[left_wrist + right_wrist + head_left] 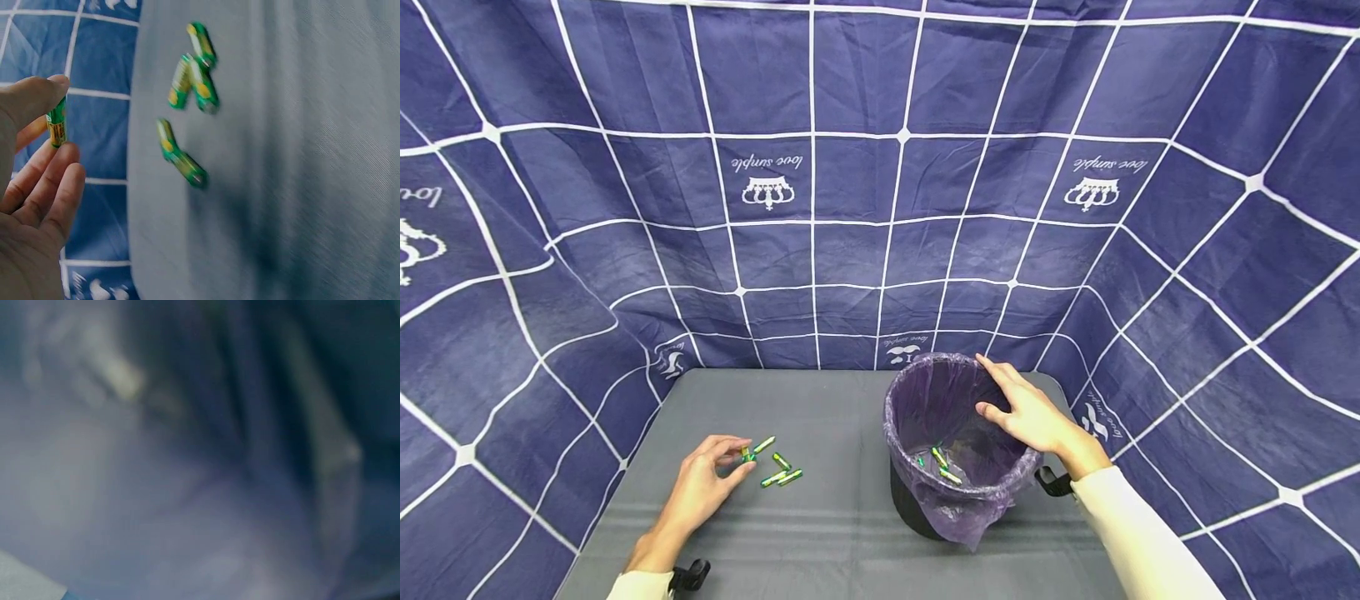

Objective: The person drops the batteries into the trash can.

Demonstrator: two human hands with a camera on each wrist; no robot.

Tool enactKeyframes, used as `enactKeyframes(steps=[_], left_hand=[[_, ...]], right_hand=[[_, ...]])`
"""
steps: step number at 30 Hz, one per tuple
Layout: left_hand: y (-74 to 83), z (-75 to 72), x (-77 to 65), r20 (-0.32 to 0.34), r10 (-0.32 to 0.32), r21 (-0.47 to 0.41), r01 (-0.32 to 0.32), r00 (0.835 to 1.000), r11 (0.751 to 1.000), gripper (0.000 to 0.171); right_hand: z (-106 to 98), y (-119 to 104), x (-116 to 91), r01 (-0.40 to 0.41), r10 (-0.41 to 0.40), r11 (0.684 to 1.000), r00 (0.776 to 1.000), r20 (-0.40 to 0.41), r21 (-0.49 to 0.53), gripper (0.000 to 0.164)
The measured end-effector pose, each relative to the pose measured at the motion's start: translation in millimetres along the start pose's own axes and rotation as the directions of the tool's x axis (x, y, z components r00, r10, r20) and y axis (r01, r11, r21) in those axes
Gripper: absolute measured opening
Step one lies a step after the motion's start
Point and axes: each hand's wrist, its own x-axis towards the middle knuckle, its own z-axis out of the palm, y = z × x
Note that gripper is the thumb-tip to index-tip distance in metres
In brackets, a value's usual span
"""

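My left hand (703,483) pinches a small green and yellow battery (57,122) between thumb and fingers, above the table. Several like batteries (790,477) lie close together just right of that hand; the left wrist view shows them slightly blurred. At the right stands a black bin (910,500) lined with a purple plastic bag (958,512). A few batteries (950,476) lie inside it. My right hand (1026,408) reaches over the bin's right rim with fingers extended; whether it presses the rim cannot be told. Blurred purple bag fills most of the right wrist view.
The grey table (842,417) carries the bin and the loose batteries. Blue cloth (850,175) with white grid lines hangs behind the table and along both sides. Each wrist wears a black strap, the left one (691,575) near the table's front.
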Motion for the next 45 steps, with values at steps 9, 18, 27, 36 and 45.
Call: enactKeyframes(steps=[9, 18, 27, 36, 45], left_hand=[[35.6, 7.3, 30.8, -0.005, 0.145, -0.03, -0.145, 0.989, 0.989, 0.043], [83.8, 15.7, 67.9, -0.017, 0.276, -0.099, -0.276, 0.961, 0.956, 0.043], [132.0, 22.6, 106.8, 0.041, 0.329, -0.171, -0.318, 0.944, 0.933, 0.041], [183.0, 27.0, 147.6, 0.057, 0.414, -0.217, -0.394, 0.908, 0.893, 0.038], [225.2, 41.2, 176.8, 0.1, 0.49, -0.256, -0.454, 0.866, 0.854, 0.036]], right_hand=[[2.0, 1.9, 1.6, 0.009, -0.009, 1.0, 1.0, 0.0, -0.003, 0.083], [1.3, 2.3, 1.4, 0.019, -0.019, 1.0, 1.0, -0.01, -0.006, 0.083], [1.2, 2.9, 1.0, 0.017, -0.017, 1.0, 1.0, -0.01, -0.007, 0.082], [0.0, 5.0, 2.6, 0.022, -0.022, 1.0, 1.0, -0.015, -0.014, 0.081], [1.1, 5.5, 2.9, 0.025, -0.025, 1.0, 1.0, -0.013, 0.002, 0.081]])
